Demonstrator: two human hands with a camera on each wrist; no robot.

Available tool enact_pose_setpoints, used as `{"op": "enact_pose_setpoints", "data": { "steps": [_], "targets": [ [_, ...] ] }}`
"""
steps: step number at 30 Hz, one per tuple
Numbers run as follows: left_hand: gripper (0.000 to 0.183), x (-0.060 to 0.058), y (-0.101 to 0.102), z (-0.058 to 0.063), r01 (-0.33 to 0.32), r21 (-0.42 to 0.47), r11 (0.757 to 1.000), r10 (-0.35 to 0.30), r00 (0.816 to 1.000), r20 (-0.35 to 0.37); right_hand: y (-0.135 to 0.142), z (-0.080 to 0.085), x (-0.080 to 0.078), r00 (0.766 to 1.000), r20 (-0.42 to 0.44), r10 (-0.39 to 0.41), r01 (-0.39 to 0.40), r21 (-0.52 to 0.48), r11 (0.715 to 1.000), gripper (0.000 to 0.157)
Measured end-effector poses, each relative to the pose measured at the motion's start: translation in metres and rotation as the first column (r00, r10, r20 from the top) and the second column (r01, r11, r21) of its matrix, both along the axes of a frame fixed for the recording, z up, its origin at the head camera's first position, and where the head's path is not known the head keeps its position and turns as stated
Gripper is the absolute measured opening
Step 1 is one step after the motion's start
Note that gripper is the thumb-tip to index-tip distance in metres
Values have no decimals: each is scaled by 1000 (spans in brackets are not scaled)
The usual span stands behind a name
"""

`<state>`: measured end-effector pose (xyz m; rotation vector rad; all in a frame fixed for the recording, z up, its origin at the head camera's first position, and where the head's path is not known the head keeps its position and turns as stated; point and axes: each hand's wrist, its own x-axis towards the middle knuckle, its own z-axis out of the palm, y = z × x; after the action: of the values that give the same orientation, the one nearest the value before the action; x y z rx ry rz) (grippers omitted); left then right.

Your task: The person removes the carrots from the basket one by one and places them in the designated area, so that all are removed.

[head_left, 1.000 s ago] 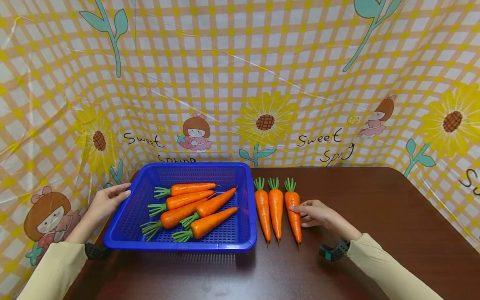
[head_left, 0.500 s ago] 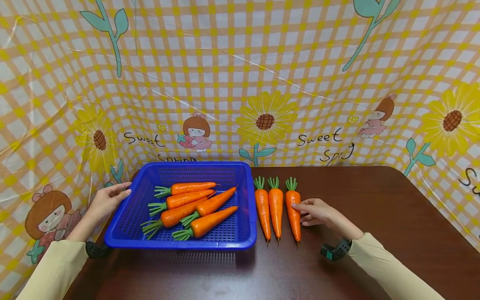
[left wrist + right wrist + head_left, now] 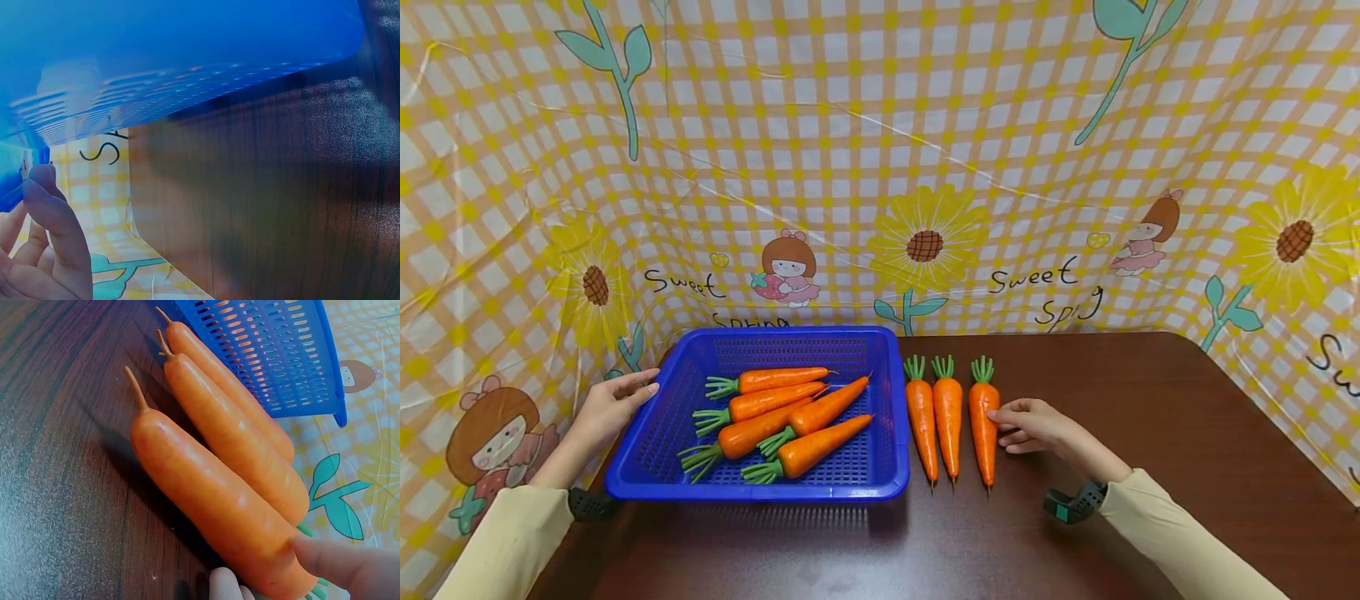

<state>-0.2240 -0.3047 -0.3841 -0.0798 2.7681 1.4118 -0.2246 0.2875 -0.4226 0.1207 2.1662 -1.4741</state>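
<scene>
Glossy orange carrot point(image 3: 984, 421) on the tabletop point(image 3: 1157, 417), right hand point(image 3: 1037, 427) at its side.
Head: right of two others point(image 3: 948, 421), long axis near to far, leaves point(image 3: 982, 369) away, tip toward the person; relaxed fingers point(image 3: 1013, 406) touch it. Left wrist: the left hand point(image 3: 47, 244) pinches the basket's point(image 3: 187, 37) rim. Right wrist: the basket's slotted outer wall point(image 3: 269, 356), hidden from the head.

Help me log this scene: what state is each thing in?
Blue perforated plastic basket: upright, partly filled.
Five tapered orange carrots with green tops: lying inside.
Three similar carrots: lying on brown wood-grain table, rightmost set apart.
Left grip: holding basket's rim.
Right grip: touching rightmost carrot.
Yellow-checked backdrop: creased.
Two black wrist straps: worn.
</scene>
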Motion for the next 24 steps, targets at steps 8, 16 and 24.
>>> {"op": "enact_pose_setpoints", "data": {
  "steps": [8,16,24],
  "targets": [
    [59,0,0,-2,-6,-1,1000,6,1000,-24,0,-1,0,1000,-2,4,-4,-6,1000,62],
    [58,2,-1,-2,-1,-6,1000,1,1000,-13,0,-2,3,1000,-17,13,-13,7,1000,61],
    [58,0,-1,-1,5,-9,1000,-5,1000,-7,3,5,4,997,-74,33,-26,85,996,61]
  ]
}}
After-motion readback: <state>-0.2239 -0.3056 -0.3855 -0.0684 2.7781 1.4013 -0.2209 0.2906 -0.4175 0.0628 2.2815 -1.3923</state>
